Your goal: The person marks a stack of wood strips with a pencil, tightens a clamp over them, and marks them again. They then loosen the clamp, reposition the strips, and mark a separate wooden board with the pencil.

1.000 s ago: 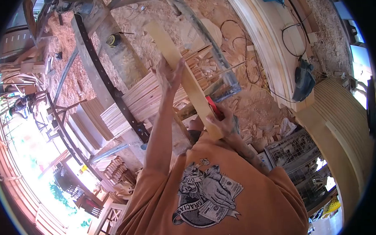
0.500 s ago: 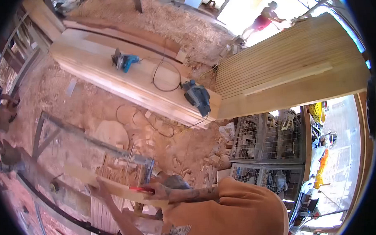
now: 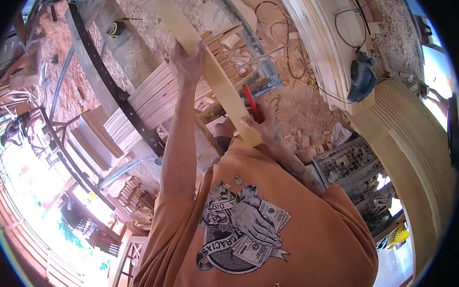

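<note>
A long, pale wooden board (image 3: 220, 83) slants up and away from my chest. My left hand (image 3: 187, 64) grips it partway along, fingers wrapped over its edge. Close to my body, my right hand (image 3: 263, 126) is closed at the board's near end, its thumb lying on the board's face. A slim red tool (image 3: 251, 101) sticks up out of the right hand; its exact kind does not show. Beneath the board lies a stack of thin wooden strips (image 3: 152, 95), partly hidden by my left forearm.
A tape measure (image 3: 114, 29) lies on a dusty plank at upper left, near a dark metal rail (image 3: 103, 72). Toward the right are stacked boards (image 3: 317, 44) carrying a power planer (image 3: 361, 78), then a grooved wooden panel (image 3: 416, 132). Wire-mesh cages (image 3: 349, 162) stand below these.
My view has swung round and tilted down, bringing my shirt front into sight. Both hands remain on the board, and the red tool is still in my right hand.
</note>
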`<control>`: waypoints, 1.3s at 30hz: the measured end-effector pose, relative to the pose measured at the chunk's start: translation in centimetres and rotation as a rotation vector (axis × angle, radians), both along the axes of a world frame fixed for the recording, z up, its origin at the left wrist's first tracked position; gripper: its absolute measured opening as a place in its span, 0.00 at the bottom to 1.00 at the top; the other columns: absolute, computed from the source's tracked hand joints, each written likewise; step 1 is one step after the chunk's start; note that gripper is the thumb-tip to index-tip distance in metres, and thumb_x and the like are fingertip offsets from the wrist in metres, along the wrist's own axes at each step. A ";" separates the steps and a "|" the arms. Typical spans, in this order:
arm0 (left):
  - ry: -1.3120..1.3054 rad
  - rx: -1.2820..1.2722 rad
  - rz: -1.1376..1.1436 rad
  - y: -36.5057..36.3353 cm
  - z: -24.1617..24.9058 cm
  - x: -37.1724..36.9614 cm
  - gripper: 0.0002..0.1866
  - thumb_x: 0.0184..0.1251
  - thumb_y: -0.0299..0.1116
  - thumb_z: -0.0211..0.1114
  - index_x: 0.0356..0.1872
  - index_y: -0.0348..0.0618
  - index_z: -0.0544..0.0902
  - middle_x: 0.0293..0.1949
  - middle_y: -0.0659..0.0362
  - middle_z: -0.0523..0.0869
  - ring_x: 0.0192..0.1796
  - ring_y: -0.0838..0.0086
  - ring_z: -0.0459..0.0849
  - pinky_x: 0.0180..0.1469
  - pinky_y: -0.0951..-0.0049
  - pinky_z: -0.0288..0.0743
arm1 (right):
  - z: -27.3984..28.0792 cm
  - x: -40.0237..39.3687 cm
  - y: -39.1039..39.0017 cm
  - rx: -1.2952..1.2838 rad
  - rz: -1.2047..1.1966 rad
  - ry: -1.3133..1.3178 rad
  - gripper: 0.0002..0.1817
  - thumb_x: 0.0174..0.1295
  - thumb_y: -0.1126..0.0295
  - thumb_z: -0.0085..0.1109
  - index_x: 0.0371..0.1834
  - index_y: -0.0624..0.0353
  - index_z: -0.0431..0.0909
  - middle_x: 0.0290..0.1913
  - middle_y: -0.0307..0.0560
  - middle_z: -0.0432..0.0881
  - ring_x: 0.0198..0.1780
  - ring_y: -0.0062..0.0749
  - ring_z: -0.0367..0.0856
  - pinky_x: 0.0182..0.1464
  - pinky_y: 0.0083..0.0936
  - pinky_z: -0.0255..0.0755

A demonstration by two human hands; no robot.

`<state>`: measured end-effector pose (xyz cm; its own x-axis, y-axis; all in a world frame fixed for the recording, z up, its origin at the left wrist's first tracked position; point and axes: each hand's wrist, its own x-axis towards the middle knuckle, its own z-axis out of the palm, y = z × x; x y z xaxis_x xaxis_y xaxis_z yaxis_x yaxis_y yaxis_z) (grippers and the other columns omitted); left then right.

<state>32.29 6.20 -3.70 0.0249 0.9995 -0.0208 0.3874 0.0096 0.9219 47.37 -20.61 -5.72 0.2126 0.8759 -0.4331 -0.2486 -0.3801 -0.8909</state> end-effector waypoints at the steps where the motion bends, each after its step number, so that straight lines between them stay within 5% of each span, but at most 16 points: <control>1: 0.058 -0.004 -0.009 0.0 0.0 -0.2 0.25 0.71 0.41 0.80 0.59 0.32 0.86 0.48 0.51 0.95 0.48 0.69 0.93 0.55 0.65 0.86 | 0.1 0.0 -0.2 -0.026 0.000 0.018 0.28 0.63 0.58 0.82 0.60 0.62 0.84 0.39 0.37 0.80 0.37 0.19 0.75 0.39 0.24 0.72; 26: 0.084 0.048 0.008 0.0 -0.8 -0.3 0.22 0.65 0.40 0.82 0.52 0.36 0.89 0.39 0.51 0.96 0.40 0.66 0.95 0.47 0.64 0.86 | 1.6 0.0 0.2 -0.120 0.029 0.092 0.29 0.66 0.62 0.79 0.66 0.64 0.80 0.47 0.44 0.87 0.46 0.26 0.84 0.51 0.27 0.79; 29: 0.013 0.010 0.029 0.3 -3.5 -0.9 0.22 0.70 0.38 0.80 0.58 0.34 0.88 0.47 0.53 0.95 0.48 0.72 0.92 0.55 0.68 0.85 | 0.6 -0.1 0.0 -0.080 0.005 0.166 0.30 0.66 0.62 0.79 0.66 0.65 0.80 0.49 0.44 0.88 0.46 0.25 0.84 0.51 0.27 0.79; 35: 0.125 -0.071 0.019 -0.2 0.4 -0.2 0.24 0.70 0.39 0.79 0.60 0.33 0.87 0.47 0.51 0.96 0.48 0.71 0.93 0.55 0.67 0.86 | 1.3 1.1 0.6 -0.012 0.053 -0.081 0.26 0.68 0.56 0.78 0.59 0.65 0.84 0.42 0.40 0.86 0.40 0.21 0.79 0.45 0.26 0.74; 39: 0.102 -0.026 0.022 -0.2 -0.4 -0.3 0.26 0.69 0.42 0.79 0.60 0.34 0.88 0.45 0.50 0.96 0.46 0.70 0.94 0.53 0.66 0.87 | 0.0 2.6 0.9 -0.017 -0.171 -0.033 0.16 0.80 0.60 0.65 0.55 0.63 0.82 0.45 0.39 0.82 0.42 0.20 0.76 0.48 0.23 0.72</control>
<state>31.96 6.04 -4.06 -0.0009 0.9988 -0.0485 0.4786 0.0430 0.8770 49.97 -19.68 -5.67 0.3726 0.8183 -0.4376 -0.2813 -0.3498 -0.8936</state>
